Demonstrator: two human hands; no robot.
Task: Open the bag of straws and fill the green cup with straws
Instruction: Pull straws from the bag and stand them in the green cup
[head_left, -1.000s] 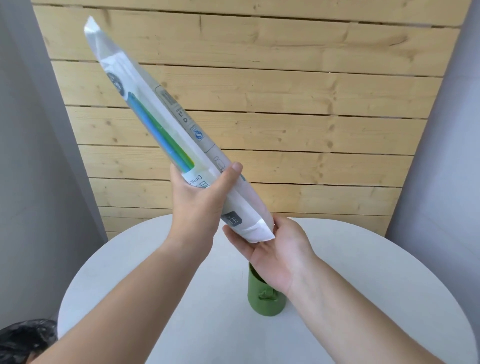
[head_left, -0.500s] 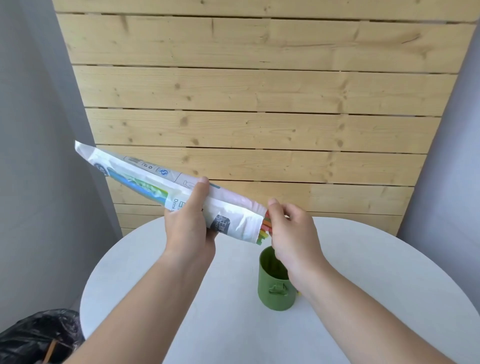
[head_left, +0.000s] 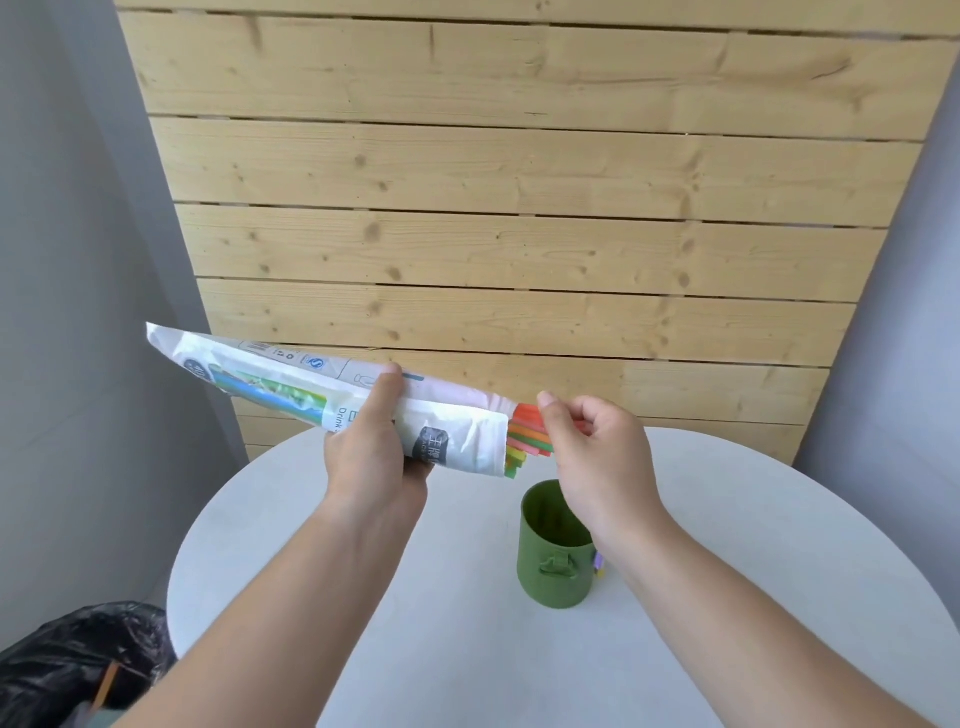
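Note:
My left hand (head_left: 371, 457) grips the white bag of straws (head_left: 291, 387) around its middle and holds it nearly level above the table, open end to the right. Coloured straws (head_left: 527, 436), red, orange, yellow and green, stick out of that open end. My right hand (head_left: 592, 457) pinches the tips of the straws between thumb and fingers. The green cup (head_left: 553, 561) stands upright on the white round table (head_left: 467, 649), below the bag's mouth and partly behind my right wrist.
A wooden slat wall (head_left: 519, 208) rises behind the table, with grey walls on both sides. A black bin bag (head_left: 78, 660) sits on the floor at the lower left. A few small coloured bits (head_left: 598, 564) lie beside the cup.
The bag has tipped down from steeply upright to almost level. My right hand left the bag's bottom and now pinches the straws, which stick out further than half a second ago.

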